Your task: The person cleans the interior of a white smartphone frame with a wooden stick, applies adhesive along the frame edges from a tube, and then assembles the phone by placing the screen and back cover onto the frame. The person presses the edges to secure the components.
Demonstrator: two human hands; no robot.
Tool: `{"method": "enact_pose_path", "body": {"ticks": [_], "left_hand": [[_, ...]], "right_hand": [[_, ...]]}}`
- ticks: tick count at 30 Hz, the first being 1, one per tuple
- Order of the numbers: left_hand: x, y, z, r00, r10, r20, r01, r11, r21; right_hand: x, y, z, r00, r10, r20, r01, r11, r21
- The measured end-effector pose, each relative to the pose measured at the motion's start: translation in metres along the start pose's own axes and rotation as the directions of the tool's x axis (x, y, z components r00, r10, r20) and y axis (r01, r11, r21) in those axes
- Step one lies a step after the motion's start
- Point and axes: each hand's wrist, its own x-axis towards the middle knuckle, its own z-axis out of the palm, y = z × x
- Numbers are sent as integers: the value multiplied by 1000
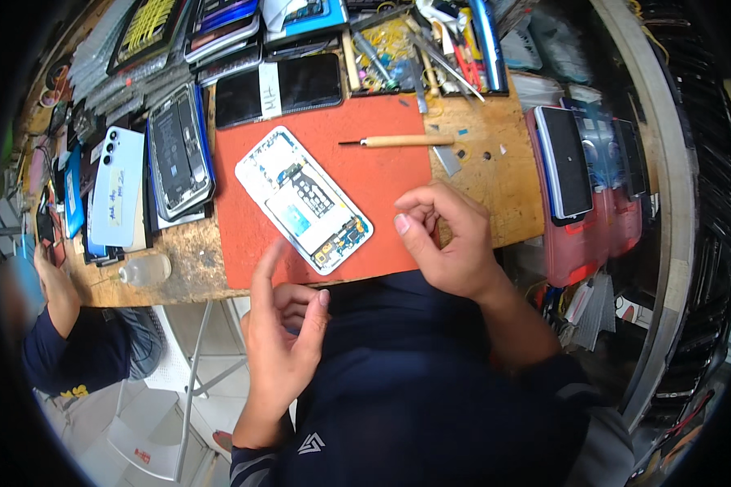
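An opened smartphone (pixel 288 215) lies slanted on an orange-red work mat (pixel 382 180), its circuit boards, ribbon cables and white battery area exposed. My left hand (pixel 283 345) is near the phone's lower left edge with the index finger stretched toward it; whether the fingertip touches is unclear. The other left fingers curl loosely and hold nothing. To the right of the phone, above the mat's edge, my right hand (pixel 456 247) has loosely bent fingers, thumb apart, with nothing visible in them. A wooden-handled tool (pixel 406 141) with a thin dark tip lies beyond the phone.
A dark phone (pixel 317 83) with a paper label lies behind the mat. More phones, including a silver one (pixel 118 191) and an opened one (pixel 175 150), crowd the left. A small bottle (pixel 146 269) stands near the front edge. Another person's hand (pixel 57 280) is at far left.
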Motion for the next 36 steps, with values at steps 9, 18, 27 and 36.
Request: {"method": "enact_pose_path", "body": {"ticks": [9, 18, 27, 36], "left_hand": [[50, -19, 1, 700, 702, 131, -576, 447, 684], [69, -14, 7, 597, 731, 332, -640, 184, 746], [63, -10, 9, 623, 693, 363, -605, 134, 785], [69, -15, 2, 638, 673, 374, -652, 213, 728]], "right_hand": [[-7, 12, 5, 943, -323, 79, 331, 932, -149], [-11, 19, 8, 922, -384, 51, 387, 907, -164], [-10, 17, 4, 933, -342, 107, 357, 918, -175], [-9, 16, 4, 936, -333, 114, 349, 919, -184]]}}
